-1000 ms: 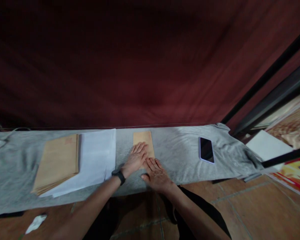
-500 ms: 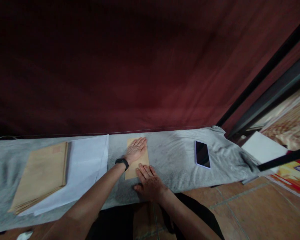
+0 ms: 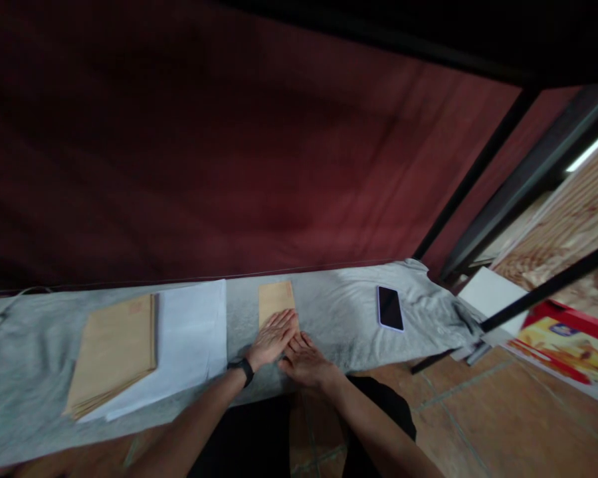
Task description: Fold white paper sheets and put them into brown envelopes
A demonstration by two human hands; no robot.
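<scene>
A small brown envelope [image 3: 275,301] lies on the grey cloth [image 3: 339,312] in front of me. My left hand [image 3: 272,338], with a black band on its wrist, rests flat on the envelope's near end with fingers stretched out. My right hand [image 3: 303,358] lies flat beside it, fingers extended and touching the envelope's near right corner. Neither hand holds anything.
A stack of brown envelopes [image 3: 112,352] lies to the left, overlapping white paper sheets [image 3: 189,332]. A phone [image 3: 390,308] lies screen up to the right. A dark red curtain [image 3: 229,166] hangs behind. Black frame bars [image 3: 543,289], a white sheet [image 3: 488,295] and a colourful box [image 3: 568,345] are at the right.
My left hand slid back from the envelope's far end to its near end, uncovering the far part. My right hand stays at the near edge. The view tilted up.
</scene>
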